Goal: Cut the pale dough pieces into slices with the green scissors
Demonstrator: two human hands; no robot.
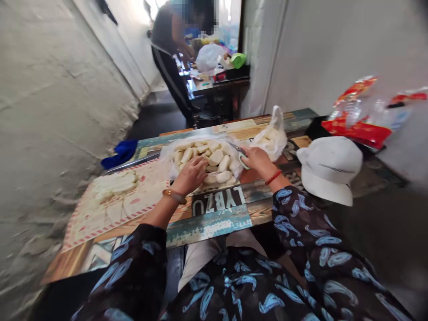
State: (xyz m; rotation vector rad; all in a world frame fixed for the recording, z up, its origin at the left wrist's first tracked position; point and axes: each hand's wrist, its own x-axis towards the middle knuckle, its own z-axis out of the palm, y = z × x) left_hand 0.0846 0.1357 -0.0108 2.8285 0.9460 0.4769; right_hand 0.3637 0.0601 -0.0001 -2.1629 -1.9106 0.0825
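Note:
In the head view, a clear plastic bag (166, 154) lies spread on the table, heaped with pale, oval, peeled-looking pieces (216, 157) whose exact kind I cannot tell. My left hand (192, 174) rests at the heap's near left side, its fingers loosely apart and touching the pieces. At the bag's right edge, my right hand (257, 159) is closed round the light green handle of a pair of scissors (236, 147). The blades point left over the bag's rim. Just beyond that hand stands a smaller knotted plastic bag (272, 138) with pale contents.
A printed paper sheet (117, 209) at left carries a whitish pile (117, 183). A blue cloth (121, 154) lies at the far left edge. To the right are a white cap (329, 167) and red-and-clear packaging (356, 129). Another person (170, 49) bends over a cluttered table behind.

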